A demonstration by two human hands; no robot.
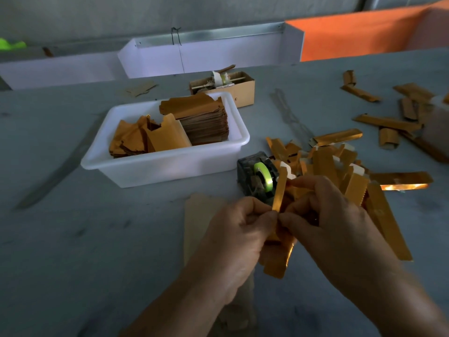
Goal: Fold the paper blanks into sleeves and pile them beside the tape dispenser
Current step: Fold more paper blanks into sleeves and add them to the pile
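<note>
Both hands hold one gold paper blank (279,254) in front of me, above the table. My left hand (239,231) pinches its left edge, and my right hand (323,215) pinches it from the right with curled fingers. A narrow folded flap of the blank (280,190) stands up between the thumbs. Just behind the hands sits the dark tape dispenser (257,178) with a green roll. To its right lies a loose pile of folded gold sleeves (325,161). A white plastic bin (170,164) at centre left holds stacked flat blanks (204,120).
A small cardboard box (240,87) stands behind the bin. More gold sleeves (388,122) lie scattered at the far right. A brown paper sheet (201,215) lies under my left hand. White and orange panels run along the table's back edge.
</note>
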